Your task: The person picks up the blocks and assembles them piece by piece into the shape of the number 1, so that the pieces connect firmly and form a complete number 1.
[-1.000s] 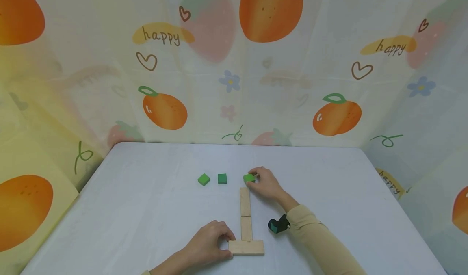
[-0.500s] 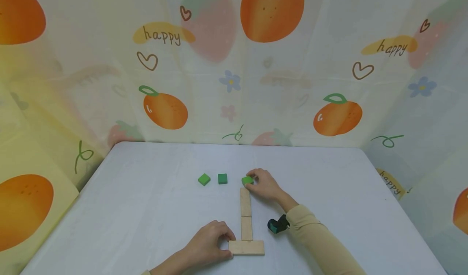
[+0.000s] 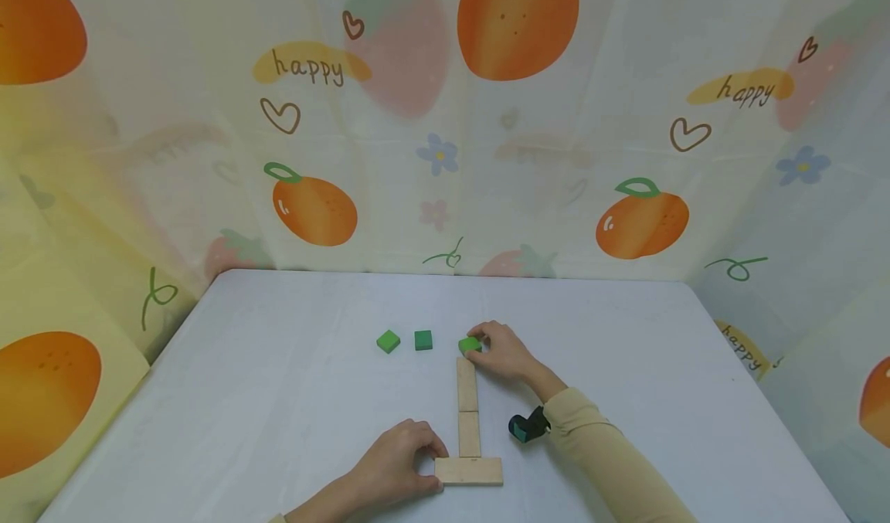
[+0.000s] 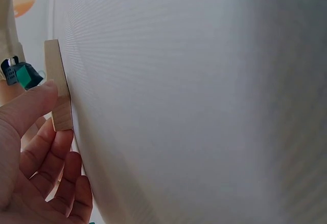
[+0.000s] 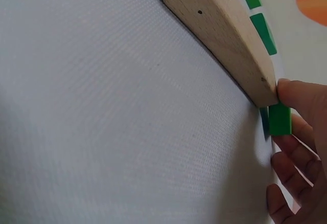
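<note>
right fingers [image 5: 291, 170] clamped on green block [image 5: 279, 119], at far end of far plank [image 3: 467, 384] | left fingers [image 4: 41, 152] pinching left end of near crosspiece [image 3: 473, 471] | advice: square block up, press lightly, brace crosspiece against shifting

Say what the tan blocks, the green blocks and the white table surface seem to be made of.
Tan blocks: apparently bare wood, smooth and matte, judging by the fine grain flecks and small dark spots.
Green blocks: probably painted wood, from the even colour; plastic is possible.
White table surface: seemingly woven cloth, dull in finish, given the fine ribbed texture; perhaps textured vinyl.
</note>
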A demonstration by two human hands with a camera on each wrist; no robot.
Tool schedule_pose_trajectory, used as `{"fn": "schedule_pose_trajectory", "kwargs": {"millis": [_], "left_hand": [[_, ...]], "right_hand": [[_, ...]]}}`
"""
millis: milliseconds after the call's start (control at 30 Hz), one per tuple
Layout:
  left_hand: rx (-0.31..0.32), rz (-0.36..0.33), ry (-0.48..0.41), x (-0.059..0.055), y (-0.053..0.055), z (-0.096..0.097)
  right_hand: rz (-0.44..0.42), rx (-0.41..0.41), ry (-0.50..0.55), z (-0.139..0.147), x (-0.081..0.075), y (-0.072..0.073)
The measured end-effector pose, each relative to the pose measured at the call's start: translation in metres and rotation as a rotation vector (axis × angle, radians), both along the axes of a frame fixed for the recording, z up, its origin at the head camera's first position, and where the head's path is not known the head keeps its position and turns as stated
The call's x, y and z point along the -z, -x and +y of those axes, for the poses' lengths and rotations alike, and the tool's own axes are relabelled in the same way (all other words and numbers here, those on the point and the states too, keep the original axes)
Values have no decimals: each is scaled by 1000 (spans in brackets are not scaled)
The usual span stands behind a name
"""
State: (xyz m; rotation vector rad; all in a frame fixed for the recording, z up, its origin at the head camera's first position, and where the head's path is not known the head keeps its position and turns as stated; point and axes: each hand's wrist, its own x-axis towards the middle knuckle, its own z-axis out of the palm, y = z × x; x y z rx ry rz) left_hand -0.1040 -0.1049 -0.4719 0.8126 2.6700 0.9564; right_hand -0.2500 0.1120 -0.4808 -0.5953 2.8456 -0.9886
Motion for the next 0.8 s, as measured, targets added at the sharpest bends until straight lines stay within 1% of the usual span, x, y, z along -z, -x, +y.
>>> {"fn": "schedule_pose_trajectory", "kwargs": {"millis": [167,367,600,800], "left_hand": [[0,2,-1,0,0,0],[-3,-12,-4,0,0,0],[-2,-8,-8,0,0,0],[-2,-15,-1,-1,0,0]], "right_hand": [[9,-11,-6,1,1,1],[12,-30,-19,2,-1,1],[25,-57,11,4,-2,0],[49,-57,17,5,1,1]]}}
